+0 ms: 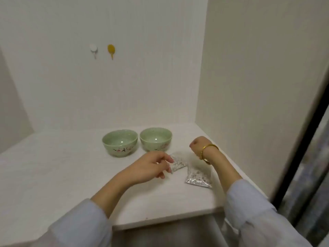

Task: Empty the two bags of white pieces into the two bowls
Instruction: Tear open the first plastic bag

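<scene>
Two round pale-green glazed ceramic bowls with a painted blossom branch on the outer wall stand side by side on the white desk (53, 175), toward its far edge and right of its middle. The left bowl (119, 142) and the right bowl (156, 139) stand upright, rims almost touching; both interiors show only bare glaze, with no white pieces in either. Two small clear plastic bags holding white pieces lie flat on the desk, nearer the front edge than the bowls and toward the right edge. The first bag (178, 163) lies just in front of the right bowl; the second bag (198, 176) lies to its right and slightly nearer the front edge, close beside it; whether the two bags touch cannot be told. Both bags still hold their contents; whether they are sealed cannot be told. The left hand (151, 167) reaches in from the left, fingers loosely curved and spread, fingertips at the left end of the first bag; whether they have hold of it cannot be told because of blur. The right hand (197, 145) is raised above the desk behind the second bag, fingers curled into a loose fist with nothing in it; a gold bangle (207, 151) sits on its wrist. Two adhesive wall hooks, one white (93, 49) and one yellow (111, 50), are fixed to the back wall above the bowls.
</scene>
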`<action>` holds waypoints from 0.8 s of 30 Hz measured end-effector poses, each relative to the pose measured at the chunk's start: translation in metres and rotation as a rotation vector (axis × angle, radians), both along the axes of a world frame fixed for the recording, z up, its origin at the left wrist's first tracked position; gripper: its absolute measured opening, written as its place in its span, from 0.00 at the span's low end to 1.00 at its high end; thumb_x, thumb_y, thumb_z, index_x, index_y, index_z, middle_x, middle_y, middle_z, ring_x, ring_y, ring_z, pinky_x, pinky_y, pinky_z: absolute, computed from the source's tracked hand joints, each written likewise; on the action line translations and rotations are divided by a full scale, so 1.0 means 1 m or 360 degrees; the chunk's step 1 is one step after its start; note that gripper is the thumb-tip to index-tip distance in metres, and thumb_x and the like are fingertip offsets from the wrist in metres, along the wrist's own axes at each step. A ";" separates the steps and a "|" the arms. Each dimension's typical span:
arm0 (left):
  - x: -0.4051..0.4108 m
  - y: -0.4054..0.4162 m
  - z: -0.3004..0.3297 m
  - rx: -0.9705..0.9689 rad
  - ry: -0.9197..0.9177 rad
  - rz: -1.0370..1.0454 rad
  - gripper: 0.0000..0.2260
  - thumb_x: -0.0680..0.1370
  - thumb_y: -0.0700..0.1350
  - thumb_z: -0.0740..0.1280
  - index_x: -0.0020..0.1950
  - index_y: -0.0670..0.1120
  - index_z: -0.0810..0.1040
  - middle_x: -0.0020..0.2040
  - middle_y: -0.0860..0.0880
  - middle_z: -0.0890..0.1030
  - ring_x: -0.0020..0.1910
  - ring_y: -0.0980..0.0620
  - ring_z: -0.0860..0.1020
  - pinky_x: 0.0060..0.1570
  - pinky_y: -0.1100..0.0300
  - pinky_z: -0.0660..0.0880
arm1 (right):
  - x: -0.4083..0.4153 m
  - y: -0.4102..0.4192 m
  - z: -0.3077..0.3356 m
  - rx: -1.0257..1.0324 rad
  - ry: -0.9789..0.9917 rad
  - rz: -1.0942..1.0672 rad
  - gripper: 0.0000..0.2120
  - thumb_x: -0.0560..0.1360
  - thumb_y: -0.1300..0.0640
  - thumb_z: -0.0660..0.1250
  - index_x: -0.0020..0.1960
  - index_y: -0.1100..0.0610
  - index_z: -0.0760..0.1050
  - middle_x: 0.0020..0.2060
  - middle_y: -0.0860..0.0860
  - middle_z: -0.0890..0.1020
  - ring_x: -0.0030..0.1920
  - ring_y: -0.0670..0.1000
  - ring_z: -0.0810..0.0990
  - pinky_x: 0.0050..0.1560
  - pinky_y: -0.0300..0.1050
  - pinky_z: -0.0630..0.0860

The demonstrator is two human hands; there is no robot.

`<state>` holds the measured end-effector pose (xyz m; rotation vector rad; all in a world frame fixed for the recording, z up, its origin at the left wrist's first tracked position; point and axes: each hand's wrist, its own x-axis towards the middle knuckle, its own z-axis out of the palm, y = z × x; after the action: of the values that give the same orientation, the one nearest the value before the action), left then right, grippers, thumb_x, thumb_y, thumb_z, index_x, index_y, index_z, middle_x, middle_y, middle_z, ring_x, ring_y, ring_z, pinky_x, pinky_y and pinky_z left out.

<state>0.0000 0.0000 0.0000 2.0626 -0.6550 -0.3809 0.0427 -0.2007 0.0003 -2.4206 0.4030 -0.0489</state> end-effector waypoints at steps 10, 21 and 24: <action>0.038 -0.027 -0.013 -0.0052 0.0146 0.0260 0.08 0.76 0.37 0.58 0.53 0.42 0.73 0.38 0.49 0.78 0.32 0.52 0.75 0.34 0.62 0.71 | 0.017 0.007 -0.021 -0.0287 0.0175 -0.0230 0.13 0.74 0.64 0.56 0.32 0.57 0.61 0.35 0.54 0.69 0.44 0.56 0.68 0.46 0.46 0.66; 0.041 -0.021 -0.020 -0.0081 0.0226 0.0254 0.06 0.76 0.37 0.58 0.48 0.43 0.74 0.39 0.48 0.77 0.29 0.53 0.76 0.33 0.62 0.74 | 0.009 0.010 0.004 0.0199 0.0307 -0.0104 0.11 0.73 0.68 0.59 0.32 0.62 0.68 0.29 0.56 0.72 0.26 0.53 0.70 0.25 0.41 0.68; 0.037 -0.017 -0.018 -0.0160 0.0178 0.0274 0.07 0.75 0.37 0.59 0.46 0.44 0.75 0.38 0.47 0.78 0.29 0.54 0.75 0.33 0.62 0.73 | 0.003 0.018 0.015 0.0574 0.0150 0.0019 0.13 0.74 0.68 0.59 0.31 0.62 0.69 0.27 0.56 0.72 0.21 0.49 0.72 0.24 0.40 0.69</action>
<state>0.0367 -0.0171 -0.0179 1.9690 -0.4176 -0.3537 0.0460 -0.1829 0.0155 -2.0737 0.4018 0.1334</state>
